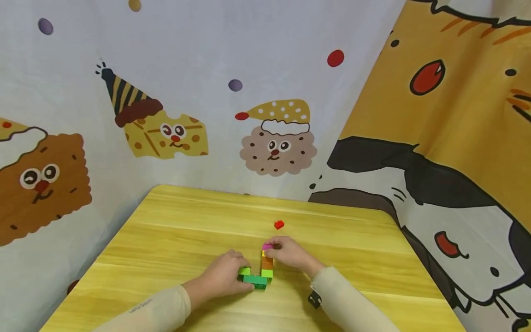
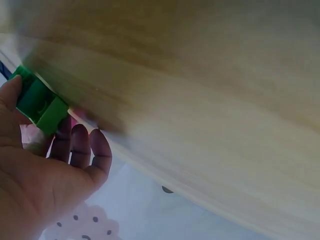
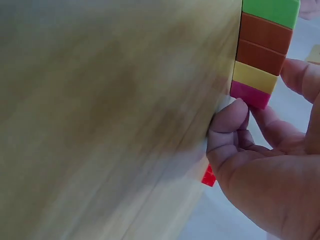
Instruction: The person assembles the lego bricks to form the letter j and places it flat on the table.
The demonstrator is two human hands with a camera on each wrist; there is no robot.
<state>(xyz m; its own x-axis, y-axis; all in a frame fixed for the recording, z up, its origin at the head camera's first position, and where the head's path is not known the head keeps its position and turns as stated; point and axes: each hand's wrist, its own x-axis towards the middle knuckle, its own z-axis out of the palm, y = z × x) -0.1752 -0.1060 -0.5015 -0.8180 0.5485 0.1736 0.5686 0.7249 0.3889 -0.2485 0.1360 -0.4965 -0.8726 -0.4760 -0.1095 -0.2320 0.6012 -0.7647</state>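
Note:
A U-shaped build of toy building blocks lies on the table. Its base is a dark green block (image 1: 255, 279), with a light green block (image 1: 244, 271) on the left end and another light green block (image 3: 271, 11) on the right. From the right end runs a row of two orange-brown blocks (image 3: 265, 41), a yellow block (image 3: 256, 76) and a pink block (image 3: 251, 95). My left hand (image 1: 224, 274) grips the green left end between thumb and fingers. At the far end of the row, my right hand (image 1: 290, 253) pinches the pink block, its fingertips partly covering it.
A loose red block (image 1: 279, 224) lies on the wooden table (image 1: 186, 221) beyond my right hand. Behind the table's back edge hangs a cloth (image 1: 224, 41) printed with cartoon figures. A small black item (image 1: 314, 299) shows beneath the right sleeve.

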